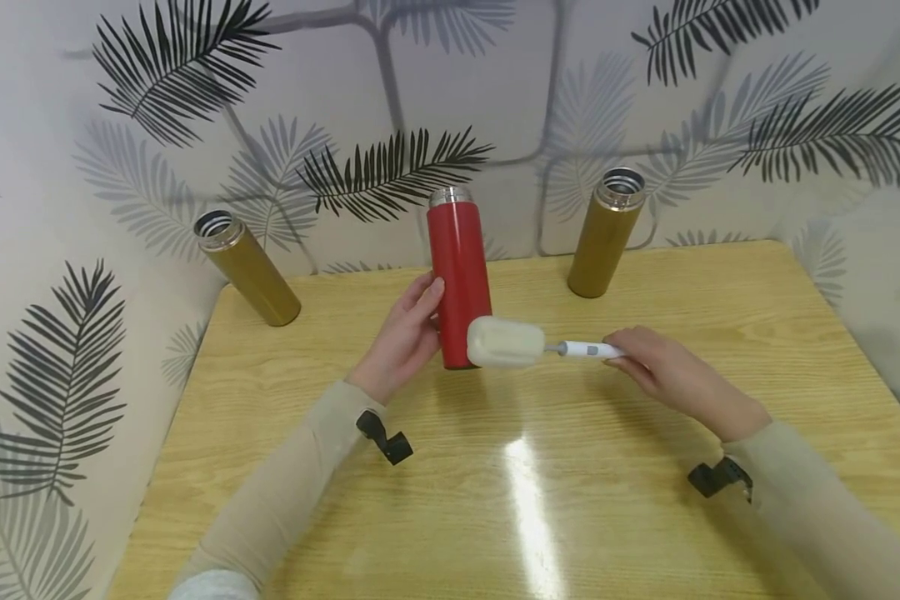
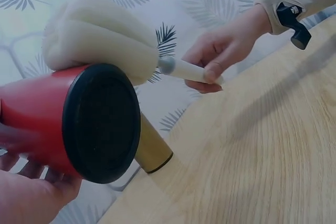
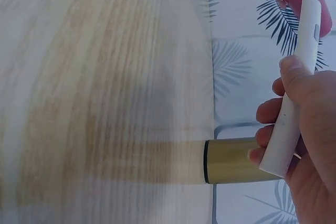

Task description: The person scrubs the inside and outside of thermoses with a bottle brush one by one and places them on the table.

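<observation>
A red thermos bottle (image 1: pixel 459 267) without a lid is held up off the table, its steel neck at the top. My left hand (image 1: pixel 405 333) grips its left side; in the left wrist view its black base (image 2: pixel 102 124) faces the camera. My right hand (image 1: pixel 663 371) holds the white handle (image 1: pixel 588 350) of a sponge bottle brush. The cream sponge head (image 1: pixel 506 342) points left and lies against the lower side of the red bottle, as the left wrist view shows. In the right wrist view the fingers wrap the handle.
Two gold thermos bottles without lids stand near the table's back edge, one bottle (image 1: pixel 251 271) at the left and another bottle (image 1: pixel 606 233) at the right. Behind the wooden table (image 1: pixel 390 500) rises a wall (image 1: pixel 480 108) with a leaf pattern.
</observation>
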A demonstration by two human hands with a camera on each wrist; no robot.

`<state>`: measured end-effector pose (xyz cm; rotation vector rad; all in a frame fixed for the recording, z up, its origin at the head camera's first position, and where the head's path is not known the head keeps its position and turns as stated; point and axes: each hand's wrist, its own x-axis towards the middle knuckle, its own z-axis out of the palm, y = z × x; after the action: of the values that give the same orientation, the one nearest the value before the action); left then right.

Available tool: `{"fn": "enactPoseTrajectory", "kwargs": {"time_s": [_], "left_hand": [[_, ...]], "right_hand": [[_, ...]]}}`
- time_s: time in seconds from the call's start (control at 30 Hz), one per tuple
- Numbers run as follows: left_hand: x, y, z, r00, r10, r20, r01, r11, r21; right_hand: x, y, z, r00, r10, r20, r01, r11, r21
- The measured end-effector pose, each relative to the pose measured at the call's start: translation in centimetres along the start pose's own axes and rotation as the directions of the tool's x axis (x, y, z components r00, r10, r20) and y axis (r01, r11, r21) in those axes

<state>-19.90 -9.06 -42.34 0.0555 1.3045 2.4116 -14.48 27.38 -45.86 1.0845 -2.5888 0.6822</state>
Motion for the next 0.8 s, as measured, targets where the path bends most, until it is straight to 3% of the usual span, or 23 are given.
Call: {"fn": "enactPoseTrajectory", "kwargs": {"time_s": [0.27,0.47,0.6,0.7,0.8], "left_hand": [[-0.2,-0.6,0.0,0.997,-0.013,0.073,0.013,1.0,0.011],[-0.5,-1.3,-0.1,0.98,-0.034,0.197,0.035,0.999,-0.001],[-0.6,-1.6,0.1,0.97,-0.048,0.236,0.022,0.993,0.115],[-0.7,-1.6,0.3,0.978,-0.07,0.197,0.021,0.97,0.243],[-0.9,-1.4,0.5,0.986,-0.08,0.147,0.03,0.948,0.316]], "right_hand": [[0.9,0.1,-0.6,0.998,0.026,-0.054,-0.026,1.0,-0.006],[1.5,0.6,-1.2,0.995,0.068,-0.078,-0.068,0.998,0.005],[1.8,1.2,-1.9,0.992,0.073,-0.102,-0.074,0.997,-0.006],[2.0,1.5,-2.4,0.99,0.064,-0.122,-0.067,0.998,-0.014],[2.4,1.7,-2.6,0.988,0.063,-0.141,-0.067,0.998,-0.022]]}}
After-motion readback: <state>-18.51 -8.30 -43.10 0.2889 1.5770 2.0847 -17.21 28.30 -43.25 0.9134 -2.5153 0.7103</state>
